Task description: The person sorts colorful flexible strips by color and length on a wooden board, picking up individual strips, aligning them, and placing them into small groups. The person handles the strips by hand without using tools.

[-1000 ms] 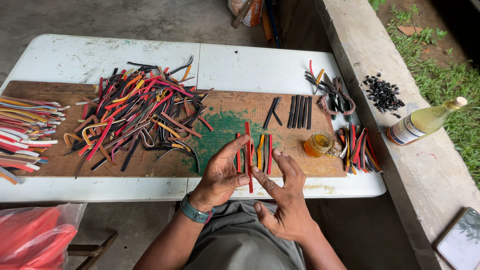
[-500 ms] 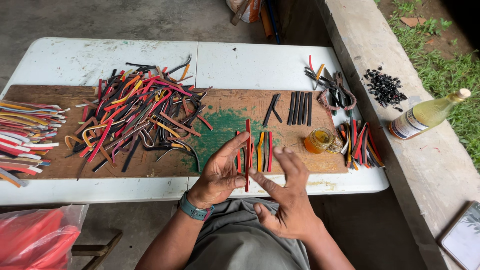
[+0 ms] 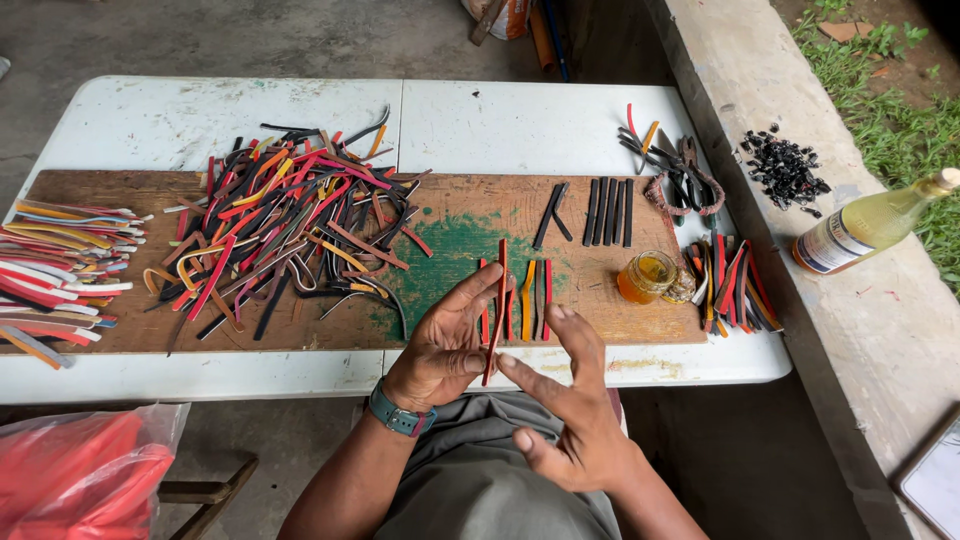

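From the head camera, your left hand [image 3: 445, 345] sits just below the middle of the frame, its grip pinched on a thin red strip [image 3: 495, 310]: the thumb presses the strip's lower part while the forefinger stretches up along its left side. The strip stands nearly upright in the picture, its top over the green-stained patch of the wooden board [image 3: 120, 190]. Your right hand [image 3: 570, 410] lies just right of it and lower, fingers loosely spread; its forefinger tip meets the strip's bottom end, so its grip is only touching, not closed round anything. A teal watch [image 3: 398, 415] rings your left wrist.

Behind the strip, a short row of red, orange and dark strips [image 3: 535, 310] lies flat on the board. To the upper left is a big tangled heap of coloured strips [image 3: 290, 225]; at the far left edge, a neater stack of strips [image 3: 55, 265]. Black strips [image 3: 605, 210] lie in a row at upper centre, with a small jar of amber liquid [image 3: 645, 277] just right of your hands.

The board rests on a white tabletop [image 3: 200, 120]. At right runs a concrete ledge [image 3: 760, 80] bearing a bottle [image 3: 870, 225] on its side and a pile of black bits [image 3: 783, 170]. A red plastic bag [image 3: 80, 475] fills the lower left corner.
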